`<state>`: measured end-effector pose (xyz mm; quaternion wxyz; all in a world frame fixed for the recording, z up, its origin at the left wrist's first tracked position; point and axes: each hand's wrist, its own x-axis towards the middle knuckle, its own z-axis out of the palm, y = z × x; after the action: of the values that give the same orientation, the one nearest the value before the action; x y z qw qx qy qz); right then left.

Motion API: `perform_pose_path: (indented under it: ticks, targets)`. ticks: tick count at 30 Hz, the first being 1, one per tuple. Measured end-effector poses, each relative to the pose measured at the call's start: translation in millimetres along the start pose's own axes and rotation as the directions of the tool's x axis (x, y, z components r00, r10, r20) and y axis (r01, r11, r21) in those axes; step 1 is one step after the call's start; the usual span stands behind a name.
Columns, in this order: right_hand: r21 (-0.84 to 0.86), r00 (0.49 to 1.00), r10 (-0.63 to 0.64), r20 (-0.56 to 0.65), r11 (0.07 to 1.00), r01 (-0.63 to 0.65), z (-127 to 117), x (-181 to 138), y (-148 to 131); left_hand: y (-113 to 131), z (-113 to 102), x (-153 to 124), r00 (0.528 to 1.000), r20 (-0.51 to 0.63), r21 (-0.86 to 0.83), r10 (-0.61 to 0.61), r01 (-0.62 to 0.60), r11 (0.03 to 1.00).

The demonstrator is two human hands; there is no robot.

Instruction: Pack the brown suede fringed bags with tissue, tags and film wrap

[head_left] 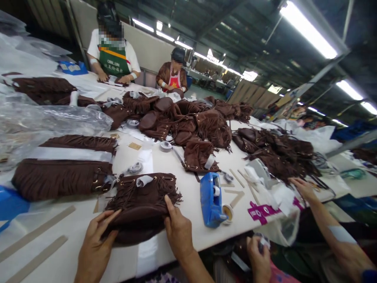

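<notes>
Between my two hands is a dark brown fringed handbag (141, 214), lying on the white table with its base toward me. My left hand (97, 239) grips its lower left edge, thumb below and fingers on top. On the right side my right hand (178, 228) pinches the bag near the fringe, its thumb up. A small white wrapping (144, 181) sits at the bag's eyelet edge. Left of it lie more brown fringed bags (61, 179) with a pale strip between them. A blue tape dispenser (211, 200) stands right of my right hand.
Brown bags (188, 122) are heaped across the table's middle, with another pile (273, 149) to the right. Clear plastic (53, 118) covers the far left. Grey strips (38, 232) lie front left. A co-worker's arm (326, 224) reaches in at right; two people work opposite.
</notes>
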<state>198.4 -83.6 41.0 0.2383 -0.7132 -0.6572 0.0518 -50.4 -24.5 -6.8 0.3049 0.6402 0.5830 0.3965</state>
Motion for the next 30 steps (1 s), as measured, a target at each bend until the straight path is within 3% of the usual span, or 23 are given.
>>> perform_pose_path:
  ticks: [3,7,11,14,16,20,22,24,27,30]
  targets:
    - [-0.002,0.997,-0.072,0.035,0.997,0.072,2,1,13,-3,0,2,1.0,0.01,-0.053,0.026,-0.025,0.998]
    - [-0.015,0.995,-0.082,0.058,0.996,0.083,16,-5,30,-9,-1,3,0.996,0.07,-0.159,-0.051,0.062,0.985]
    - [-0.15,0.996,-0.072,0.058,0.985,0.08,37,-9,37,-32,5,-1,0.992,0.109,-0.056,-0.058,0.064,0.996]
    - [-0.221,0.996,-0.078,0.041,0.972,0.085,47,-11,37,-42,-2,0,0.975,0.194,0.142,0.105,-0.134,0.981]
    - [-0.25,0.996,-0.086,0.03,0.964,0.091,49,-12,37,-31,-16,2,0.938,0.246,0.266,0.246,-0.309,0.913]
    - [-0.292,0.995,-0.082,0.062,0.952,0.097,47,-13,37,40,-34,10,0.831,0.226,0.416,0.508,-0.554,0.722]
    - [-0.302,0.993,-0.078,0.09,0.948,0.102,45,-13,37,80,-23,14,0.789,0.274,0.37,0.549,-0.614,0.697]
    - [-0.305,0.991,-0.076,0.109,0.946,0.106,45,-13,35,101,1,18,0.735,0.339,0.316,0.587,-0.677,0.664]
    - [-0.271,0.992,-0.051,0.117,0.959,0.081,48,-11,33,88,43,17,0.671,0.417,0.352,0.612,-0.741,0.572]
    - [-0.154,0.992,0.016,0.122,0.988,0.003,46,-11,36,52,65,8,0.702,0.437,0.461,0.563,-0.712,0.53]
